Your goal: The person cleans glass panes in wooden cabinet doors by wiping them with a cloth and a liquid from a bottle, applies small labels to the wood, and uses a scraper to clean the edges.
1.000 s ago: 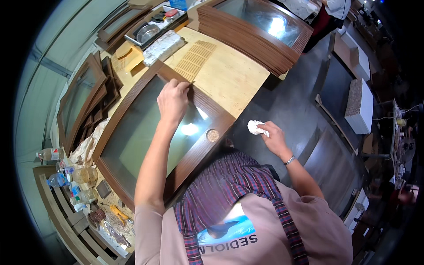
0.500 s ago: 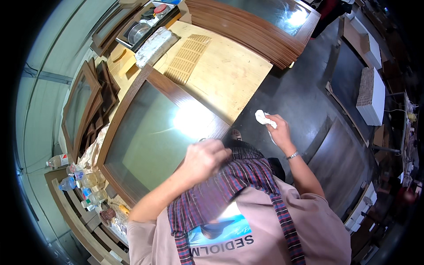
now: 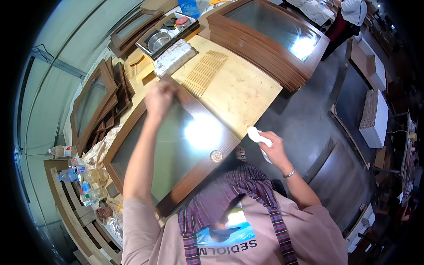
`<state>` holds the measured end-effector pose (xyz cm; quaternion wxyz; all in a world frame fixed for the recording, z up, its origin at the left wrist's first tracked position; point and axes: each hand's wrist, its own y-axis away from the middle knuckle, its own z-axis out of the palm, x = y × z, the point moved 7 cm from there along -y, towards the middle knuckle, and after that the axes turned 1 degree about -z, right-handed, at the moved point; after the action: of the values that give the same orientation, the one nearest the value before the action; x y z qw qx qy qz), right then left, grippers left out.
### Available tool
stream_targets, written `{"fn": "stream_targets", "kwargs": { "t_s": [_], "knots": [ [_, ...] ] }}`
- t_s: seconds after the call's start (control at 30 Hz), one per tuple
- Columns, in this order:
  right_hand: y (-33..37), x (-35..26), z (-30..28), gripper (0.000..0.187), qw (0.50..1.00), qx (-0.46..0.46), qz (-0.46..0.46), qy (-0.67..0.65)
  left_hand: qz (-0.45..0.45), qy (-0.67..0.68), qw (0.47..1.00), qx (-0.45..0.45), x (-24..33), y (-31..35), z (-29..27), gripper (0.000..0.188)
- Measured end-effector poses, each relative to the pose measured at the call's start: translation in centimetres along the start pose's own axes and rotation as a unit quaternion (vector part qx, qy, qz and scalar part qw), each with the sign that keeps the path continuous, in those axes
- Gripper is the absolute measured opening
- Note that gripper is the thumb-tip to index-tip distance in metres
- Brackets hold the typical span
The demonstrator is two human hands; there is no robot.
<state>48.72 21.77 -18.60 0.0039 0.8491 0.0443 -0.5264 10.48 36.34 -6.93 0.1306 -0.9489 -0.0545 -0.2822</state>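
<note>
A brown wood-framed glass cabinet door (image 3: 197, 179) lies flat before me, with a round recess (image 3: 215, 156) in its near right part of the frame. My left arm reaches across the glass, and my left hand (image 3: 160, 100) is at the door's far corner. Its fingers are curled closed and slightly blurred; what they hold, if anything, is hidden. Off the door's right side, my right hand (image 3: 274, 148) grips a crumpled white cloth (image 3: 258, 136), part of which sticks out past the fingers.
Beyond the door, a pale wooden board (image 3: 251, 84) carries a slatted yellowish sheet (image 3: 205, 70) and a whitish block (image 3: 175, 57). A tall stack of framed doors (image 3: 265, 55) stands at the far right. Smaller frames (image 3: 95, 106) lean left, near several bottles (image 3: 95, 176). Another person (image 3: 349, 17) stands far right.
My left hand has gone from the door's near edge, by my apron, to its far corner. My right hand still holds the white cloth. The whole view has shifted slightly.
</note>
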Motion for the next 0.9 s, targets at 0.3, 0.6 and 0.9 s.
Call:
{"fn": "stream_targets", "kwargs": {
  "t_s": [0.3,0.6,0.9],
  "knots": [
    [4.1,7.4,-4.6,0.035,0.988,0.061,0.130,0.059,-0.136,-0.137,0.979,0.066,-5.8,-4.4,-3.6,0.016],
    [0.8,7.4,-4.0,0.035,0.992,0.070,0.084,0.064,-0.145,-0.156,0.964,0.162,-10.2,2.1,-5.5,0.016],
    [-4.5,5.4,-5.5,0.037,0.993,0.079,0.086,0.003,-0.403,-0.187,0.849,0.284,-23.3,18.9,-22.2,0.020]
  ]
}}
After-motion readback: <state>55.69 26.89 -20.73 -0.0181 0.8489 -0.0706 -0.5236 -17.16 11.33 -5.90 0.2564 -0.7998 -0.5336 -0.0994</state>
